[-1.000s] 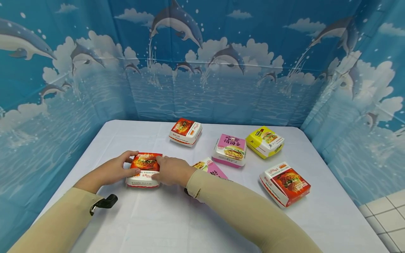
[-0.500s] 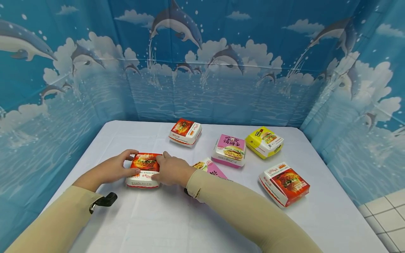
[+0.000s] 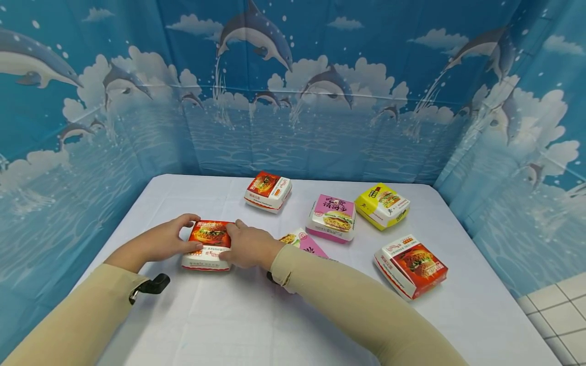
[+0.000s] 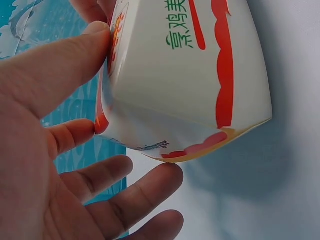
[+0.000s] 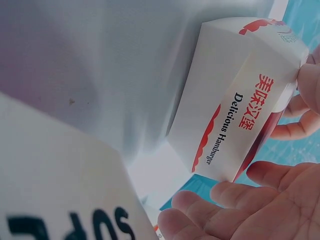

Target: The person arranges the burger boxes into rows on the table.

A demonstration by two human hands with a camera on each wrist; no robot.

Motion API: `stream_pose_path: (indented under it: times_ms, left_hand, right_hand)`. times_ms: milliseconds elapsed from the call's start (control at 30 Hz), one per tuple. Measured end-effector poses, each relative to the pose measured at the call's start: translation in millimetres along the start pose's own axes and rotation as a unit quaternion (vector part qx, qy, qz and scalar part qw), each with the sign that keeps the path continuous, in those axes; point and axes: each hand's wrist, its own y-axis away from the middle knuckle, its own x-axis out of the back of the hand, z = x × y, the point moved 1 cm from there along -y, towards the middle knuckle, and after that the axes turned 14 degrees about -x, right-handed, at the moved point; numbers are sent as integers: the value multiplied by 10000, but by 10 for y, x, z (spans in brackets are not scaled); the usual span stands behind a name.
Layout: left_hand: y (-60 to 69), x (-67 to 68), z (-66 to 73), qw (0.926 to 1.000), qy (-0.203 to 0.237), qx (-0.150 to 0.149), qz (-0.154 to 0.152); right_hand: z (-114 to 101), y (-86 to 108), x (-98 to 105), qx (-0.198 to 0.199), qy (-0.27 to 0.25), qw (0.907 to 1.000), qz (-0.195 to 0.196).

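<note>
At the left of the table in the head view, a red and white burger box (image 3: 208, 263) lies between two hands. The left hand (image 3: 160, 244) grips its left side, the thumb on the top near the front. On the right side the right hand (image 3: 252, 247) holds it with thumb and fingers. The left wrist view shows the left hand (image 4: 60, 130) with its thumb and fingertips against the box (image 4: 165, 75). Seen from the right wrist, the box (image 5: 225, 100) has its "Delicious Hamburger" side towards the right hand (image 5: 265, 215), whose fingers are near its edge.
A pink box (image 3: 309, 244) is partly hidden by the right forearm. Farther back stand a red and white box (image 3: 267, 190), a pink and white box (image 3: 331, 218) and a yellow box (image 3: 383, 206). Another red box (image 3: 412, 267) lies at the right on the white table (image 3: 462, 310).
The left hand has shifted very slightly, its index finger a little higher at the box's far left corner. The right hand and the other boxes are almost unchanged.
</note>
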Motion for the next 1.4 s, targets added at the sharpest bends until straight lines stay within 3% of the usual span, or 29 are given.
stream_pose_path:
  times_ms: [333, 567, 1000, 1233, 1400]
  left_hand:
    - [13, 64, 30, 9999, 82, 37, -59]
    - [-39, 97, 68, 9999, -86, 13, 79]
    - [-285, 140, 278, 9953, -910, -19, 340]
    - [-449, 144, 384, 9944, -1024, 53, 238]
    - [-561, 140, 457, 9935, -1131, -72, 127]
  right_hand:
    - [48, -3, 34, 51, -158, 9999, 35]
    - [93, -29, 113, 141, -106, 9996, 202]
    - [337, -47, 340, 206, 129, 9976, 645]
    - [487, -128, 391, 42, 177, 9969, 761]
    - [595, -172, 448, -85, 243, 9967, 774]
